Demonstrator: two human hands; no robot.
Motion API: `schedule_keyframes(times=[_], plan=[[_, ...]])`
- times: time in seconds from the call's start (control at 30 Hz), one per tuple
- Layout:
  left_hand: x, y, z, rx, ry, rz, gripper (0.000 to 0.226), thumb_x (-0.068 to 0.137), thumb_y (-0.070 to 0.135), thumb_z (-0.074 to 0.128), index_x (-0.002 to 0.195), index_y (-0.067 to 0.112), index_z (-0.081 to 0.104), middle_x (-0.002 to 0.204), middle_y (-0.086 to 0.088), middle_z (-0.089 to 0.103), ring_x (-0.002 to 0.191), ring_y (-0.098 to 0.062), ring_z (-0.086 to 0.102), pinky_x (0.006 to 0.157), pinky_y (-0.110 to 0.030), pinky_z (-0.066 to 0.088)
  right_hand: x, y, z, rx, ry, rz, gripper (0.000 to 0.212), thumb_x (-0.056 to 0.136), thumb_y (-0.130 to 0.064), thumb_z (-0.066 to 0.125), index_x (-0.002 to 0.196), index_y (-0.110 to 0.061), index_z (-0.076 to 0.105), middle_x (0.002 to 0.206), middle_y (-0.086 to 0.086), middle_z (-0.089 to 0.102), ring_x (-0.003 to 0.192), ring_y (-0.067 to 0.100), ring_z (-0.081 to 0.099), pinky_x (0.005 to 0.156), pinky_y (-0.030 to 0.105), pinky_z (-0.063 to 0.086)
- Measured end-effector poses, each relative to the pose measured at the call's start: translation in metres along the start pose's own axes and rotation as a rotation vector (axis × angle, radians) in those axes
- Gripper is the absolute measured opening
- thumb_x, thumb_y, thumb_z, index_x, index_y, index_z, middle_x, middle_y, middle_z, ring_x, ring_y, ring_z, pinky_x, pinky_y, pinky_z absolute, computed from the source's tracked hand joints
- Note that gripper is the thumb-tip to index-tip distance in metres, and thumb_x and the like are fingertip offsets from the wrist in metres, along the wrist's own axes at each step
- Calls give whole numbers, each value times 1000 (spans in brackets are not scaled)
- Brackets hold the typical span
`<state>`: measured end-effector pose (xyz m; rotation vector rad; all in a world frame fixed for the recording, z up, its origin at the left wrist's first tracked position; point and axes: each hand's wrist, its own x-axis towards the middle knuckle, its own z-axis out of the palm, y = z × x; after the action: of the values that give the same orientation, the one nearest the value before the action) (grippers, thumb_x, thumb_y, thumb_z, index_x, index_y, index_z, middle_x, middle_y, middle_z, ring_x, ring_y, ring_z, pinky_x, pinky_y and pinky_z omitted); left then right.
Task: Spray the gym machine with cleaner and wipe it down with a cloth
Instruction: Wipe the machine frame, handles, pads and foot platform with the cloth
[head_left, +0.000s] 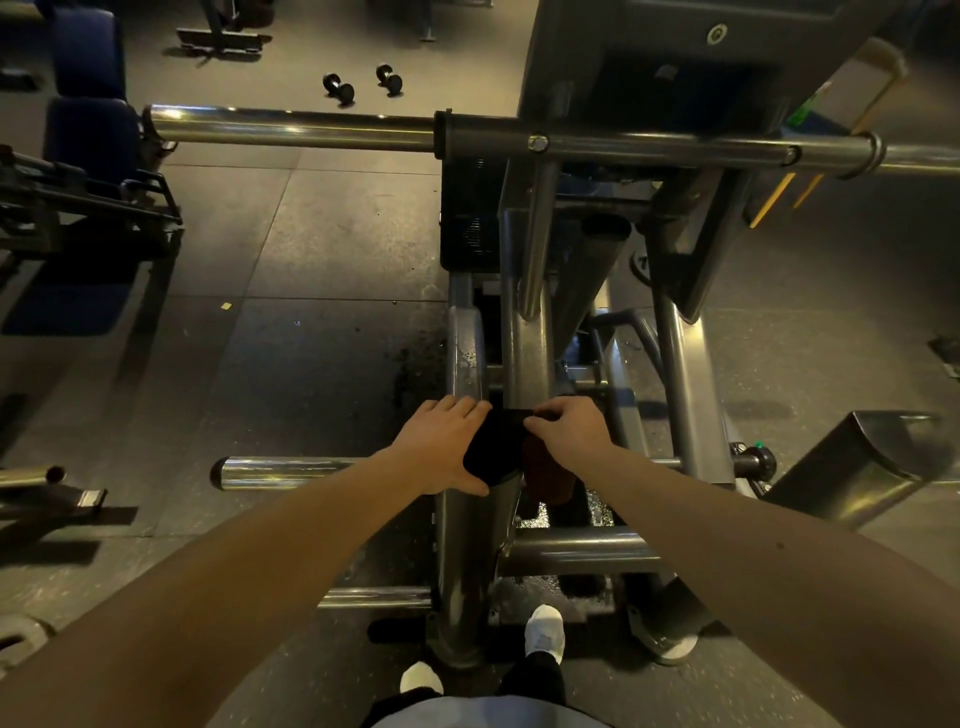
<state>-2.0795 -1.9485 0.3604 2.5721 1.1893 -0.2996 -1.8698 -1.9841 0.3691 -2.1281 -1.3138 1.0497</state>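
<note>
Our left hand (447, 449) flat on the black cloth (496, 447), fingers straight, pressing it onto a grey tube of the gym machine (464, 332), our right hand (569, 431) pinching the cloth's far edge, dumbbells (338, 89) well beyond.

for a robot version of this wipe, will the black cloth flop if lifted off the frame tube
Probably floppy: the black cloth follows the curve of the frame tube under the left hand. Likely light: the right hand holds its edge with a fingertip pinch. It may slide easily, since the tube looks glossy and wet-spotted.
</note>
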Motion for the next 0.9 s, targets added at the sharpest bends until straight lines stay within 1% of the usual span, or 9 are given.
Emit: schedule_keyframes(times=[0.13,0.27,0.43,0.5,0.57,0.67,0.73,0.83,0.9], plan=[[0,2,9,10,-15,-16,120,78,70,72,163,15,8,161,-6,28,147,-28,28,126,-46,18,3,-2,1,-33,-12,12,28,97,-24,71,122,-13,71,109,0,66,101,13,59,85,28,48],[0,3,16,-3,-17,-18,125,81,72,69,163,13,-5,166,-9,17,152,-30,17,128,-48,4,4,-2,-5,-42,-41,46,36,94,-30,74,125,-12,68,111,1,66,103,17,61,86,30,48],[-11,-4,13,-91,41,-26,129,77,79,66,164,17,-7,170,-6,8,157,-28,5,128,-49,-5,-17,-10,-19,93,135,-80,42,95,-35,73,131,-21,56,117,-4,61,108,14,58,87,29,48],[-21,-9,17,-314,228,-186,103,89,66,63,164,20,10,168,-3,18,155,-26,15,128,-49,6,-31,-16,-13,169,97,-207,38,97,-33,69,132,-26,55,119,-9,59,112,10,57,90,25,50],[-31,-18,23,-589,359,-366,70,100,45,60,160,22,30,159,-2,38,143,-20,38,124,-47,29,-40,-13,6,14,-9,-310,47,101,-30,62,147,-29,49,141,-7,56,134,14,49,114,36,39],[-43,-19,29,-1088,280,-413,44,106,17,53,150,19,49,134,0,61,120,-7,59,104,-27,53,-46,-1,47,-476,-20,-507,55,105,-23,52,158,-28,37,165,-7,35,157,12,14,126,36,-1],[-48,-15,29,-1366,281,-445,38,107,7,47,144,12,54,123,1,66,111,-9,66,82,-14,56,-48,-13,68,-514,-28,-603,54,106,-20,50,158,-26,38,166,-7,32,158,11,9,126,35,-6],[-49,-14,29,-1440,331,-491,35,107,6,47,140,11,58,115,3,68,96,-2,70,73,-12,56,-40,-30,78,-535,-132,-717,52,107,-24,47,158,-28,37,166,-9,32,158,9,9,127,35,-2],[-47,-14,31,-1411,340,-490,33,108,10,48,138,15,60,114,6,68,99,-4,68,79,-16,57,-29,-29,65,-571,-155,-710,52,107,-26,47,158,-30,36,166,-11,31,157,8,10,127,36,-1]])
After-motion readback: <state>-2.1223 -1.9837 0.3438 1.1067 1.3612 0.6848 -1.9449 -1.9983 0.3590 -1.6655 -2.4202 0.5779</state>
